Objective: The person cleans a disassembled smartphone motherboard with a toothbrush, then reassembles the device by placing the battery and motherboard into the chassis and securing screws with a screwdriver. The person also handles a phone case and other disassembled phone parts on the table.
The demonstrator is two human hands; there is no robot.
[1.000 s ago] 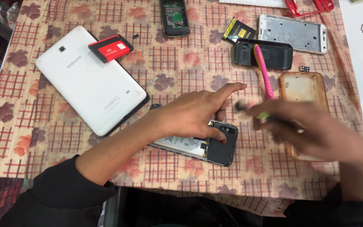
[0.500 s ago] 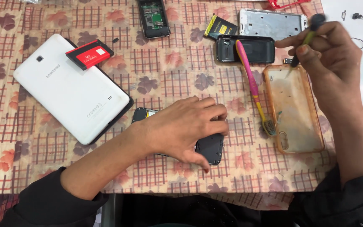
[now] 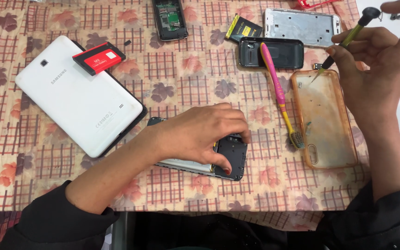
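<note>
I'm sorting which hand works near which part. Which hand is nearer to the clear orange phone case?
The right hand. It holds a screwdriver just above the clear orange phone case, its tip near the top edge. The left hand rests on the opened phone, further left.

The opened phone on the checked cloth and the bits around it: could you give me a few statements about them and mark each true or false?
1. The left hand presses down on the opened phone. True.
2. The right hand holds a pink toothbrush. False: it holds a small screwdriver; the pink toothbrush lies on the tablecloth, untouched.
3. A red battery lies on the white tablet. True.
4. The clear orange phone case is fitted on the opened phone. False: it lies empty to that phone's right.
5. The screwdriver's tip is in the opened phone. False: it is raised near the top corner of the case.
</note>
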